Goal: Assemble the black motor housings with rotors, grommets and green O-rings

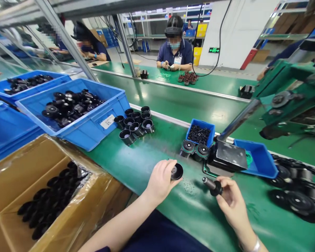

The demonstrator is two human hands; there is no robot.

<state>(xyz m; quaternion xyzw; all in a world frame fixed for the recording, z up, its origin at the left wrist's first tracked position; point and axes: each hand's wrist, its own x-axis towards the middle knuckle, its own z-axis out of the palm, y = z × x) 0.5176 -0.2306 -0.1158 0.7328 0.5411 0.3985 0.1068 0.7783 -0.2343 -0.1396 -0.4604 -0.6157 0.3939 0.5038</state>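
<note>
My left hand (161,180) is closed around a black cylindrical cup (177,171), its open mouth turned to the right. In my right hand (232,201), thumb and fingers pinch a black round part with a grey metal shaft (210,183); the shaft points left toward the cup, with a gap between the two. Both hands are above the green work surface (157,154). Beyond them stand two black round assemblies with green rings (188,146), beside a small blue bin of little black rings (199,134).
Several black cups (136,128) stand next to a large blue crate (94,119) of black parts. A cardboard box (94,189) is at the left. A black block (227,155), a blue tray (262,161), dark discs (300,203) and a green machine (286,94) are at right. A co-worker (175,49) sits opposite.
</note>
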